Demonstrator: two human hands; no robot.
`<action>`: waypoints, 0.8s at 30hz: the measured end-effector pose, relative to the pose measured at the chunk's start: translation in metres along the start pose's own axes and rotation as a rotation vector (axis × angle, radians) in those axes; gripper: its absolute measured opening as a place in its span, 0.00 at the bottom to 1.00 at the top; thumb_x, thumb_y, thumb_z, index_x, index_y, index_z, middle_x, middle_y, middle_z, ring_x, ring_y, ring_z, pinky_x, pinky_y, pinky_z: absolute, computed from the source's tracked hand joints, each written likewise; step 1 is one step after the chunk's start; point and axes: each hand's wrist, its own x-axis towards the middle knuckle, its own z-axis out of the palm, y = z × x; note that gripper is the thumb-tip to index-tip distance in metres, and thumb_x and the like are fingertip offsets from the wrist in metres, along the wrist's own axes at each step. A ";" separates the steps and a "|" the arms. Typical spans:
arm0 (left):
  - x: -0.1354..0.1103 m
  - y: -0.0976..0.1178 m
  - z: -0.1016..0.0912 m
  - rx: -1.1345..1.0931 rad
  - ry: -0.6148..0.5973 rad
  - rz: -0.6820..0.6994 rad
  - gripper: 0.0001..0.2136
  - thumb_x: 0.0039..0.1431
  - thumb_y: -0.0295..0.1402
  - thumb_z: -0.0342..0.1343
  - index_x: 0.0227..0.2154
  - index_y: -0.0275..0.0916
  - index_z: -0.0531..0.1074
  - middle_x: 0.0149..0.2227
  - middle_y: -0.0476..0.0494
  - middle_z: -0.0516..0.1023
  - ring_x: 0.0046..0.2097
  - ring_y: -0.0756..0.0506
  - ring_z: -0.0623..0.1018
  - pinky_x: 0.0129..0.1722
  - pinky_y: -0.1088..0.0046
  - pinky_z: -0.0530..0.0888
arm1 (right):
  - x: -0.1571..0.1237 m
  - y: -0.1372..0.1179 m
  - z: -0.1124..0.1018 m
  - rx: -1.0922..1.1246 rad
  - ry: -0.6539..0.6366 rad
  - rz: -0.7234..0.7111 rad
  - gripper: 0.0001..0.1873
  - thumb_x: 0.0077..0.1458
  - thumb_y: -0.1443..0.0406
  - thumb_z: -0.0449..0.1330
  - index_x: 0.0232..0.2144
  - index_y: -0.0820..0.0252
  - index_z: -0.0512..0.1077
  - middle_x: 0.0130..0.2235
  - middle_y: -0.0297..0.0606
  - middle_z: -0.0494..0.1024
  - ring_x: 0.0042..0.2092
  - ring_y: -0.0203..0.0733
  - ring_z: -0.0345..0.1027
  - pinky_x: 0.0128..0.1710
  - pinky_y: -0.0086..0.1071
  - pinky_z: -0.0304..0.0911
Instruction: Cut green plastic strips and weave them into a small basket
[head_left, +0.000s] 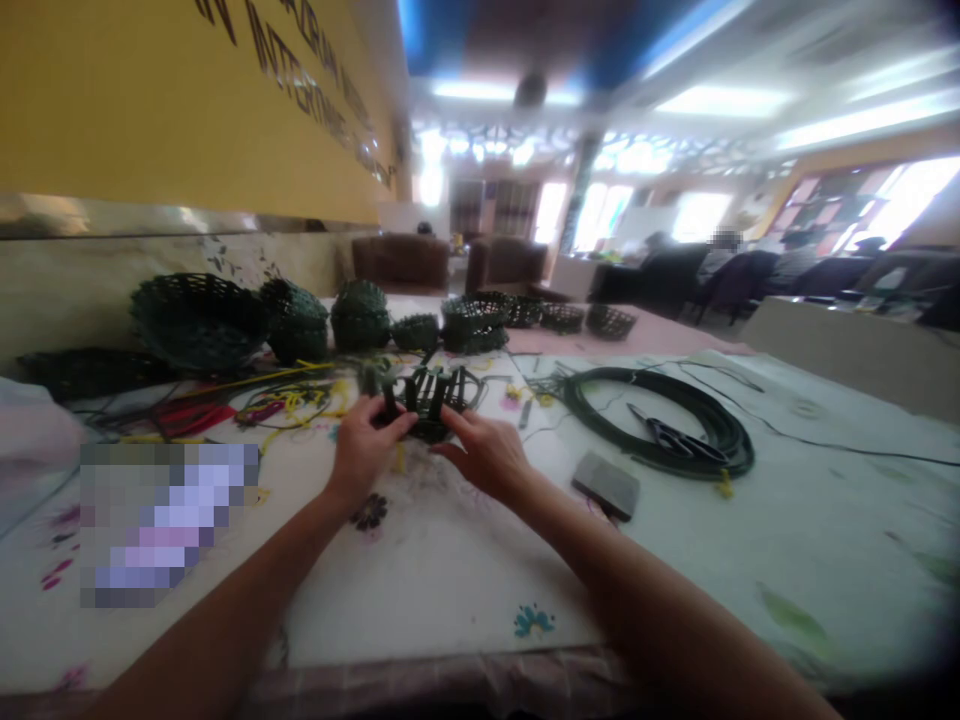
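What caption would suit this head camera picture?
Both hands, left hand and right hand, hold an unfinished green woven basket near scissors.

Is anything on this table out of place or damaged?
Nothing looks damaged. Both hands, left hand and right hand, hold an unfinished dark green basket. Loose yellow and red strips lie tangled beside it.

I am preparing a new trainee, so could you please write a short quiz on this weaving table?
1. True or false: both hands hold the half-woven green basket.
2. What lies inside the coil of green strip? A) scissors B) a cup C) a finished basket
3. Which hand is nearer the dark flat block?

Key
1. True: the left hand and right hand grip it from either side.
2. A, the scissors.
3. The right hand.
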 end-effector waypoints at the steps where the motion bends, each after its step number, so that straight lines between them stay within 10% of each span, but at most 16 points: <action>1: -0.002 0.003 0.002 -0.035 0.003 -0.024 0.12 0.49 0.42 0.64 0.31 0.38 0.76 0.30 0.47 0.74 0.32 0.48 0.75 0.32 0.72 0.74 | -0.001 -0.001 0.001 -0.032 -0.006 -0.001 0.31 0.60 0.51 0.60 0.61 0.54 0.63 0.41 0.43 0.79 0.38 0.46 0.73 0.31 0.31 0.53; 15: -0.015 0.021 0.010 -0.166 0.082 0.012 0.11 0.48 0.39 0.66 0.28 0.37 0.76 0.32 0.50 0.69 0.31 0.51 0.74 0.32 0.75 0.74 | 0.000 0.016 0.027 -0.286 0.564 -0.287 0.18 0.66 0.55 0.53 0.44 0.62 0.74 0.24 0.34 0.71 0.26 0.38 0.58 0.28 0.36 0.42; 24: -0.017 0.016 0.011 -0.105 0.047 0.118 0.08 0.52 0.37 0.64 0.31 0.37 0.76 0.36 0.48 0.69 0.36 0.49 0.75 0.38 0.73 0.75 | 0.000 0.019 0.024 -0.264 0.659 -0.347 0.17 0.68 0.58 0.52 0.40 0.65 0.74 0.23 0.34 0.70 0.25 0.38 0.56 0.28 0.36 0.43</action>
